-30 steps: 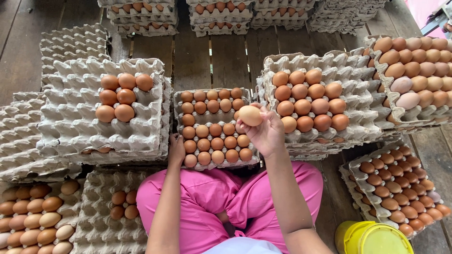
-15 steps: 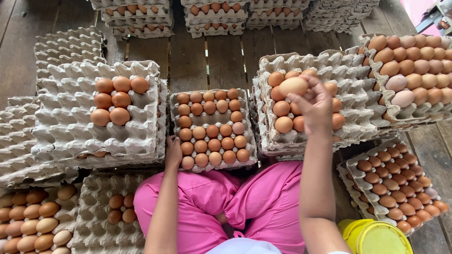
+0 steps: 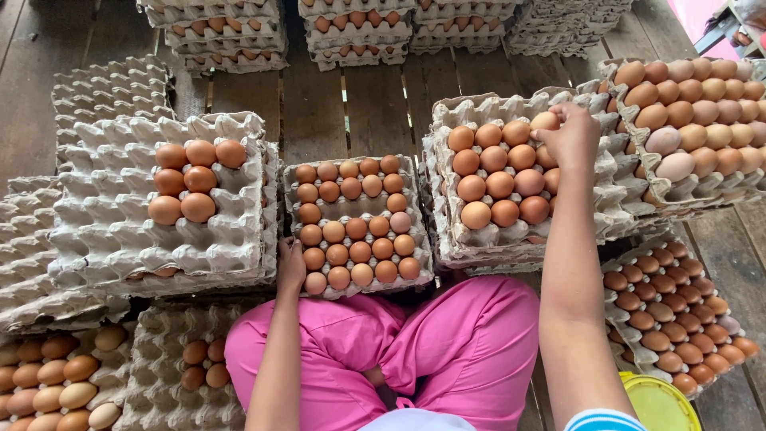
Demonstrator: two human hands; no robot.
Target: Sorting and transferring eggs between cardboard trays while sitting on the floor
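2 hands at work. Right hand point(image 3: 576, 134): fingers curled closed over a pale brown egg point(image 3: 546, 121), at the far corner of the grey pulp egg tray point(image 3: 614, 199) to the right. Left hand point(image 3: 290, 265): loosely bent, steadying the near edge of the middle tray of small brown eggs point(image 3: 415, 275) (holding nothing). Risk: egg set off-cup could roll against neighbours and crack.

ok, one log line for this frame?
right hand: setting egg into right tray | left hand: on middle tray edge | seated, pink trousers
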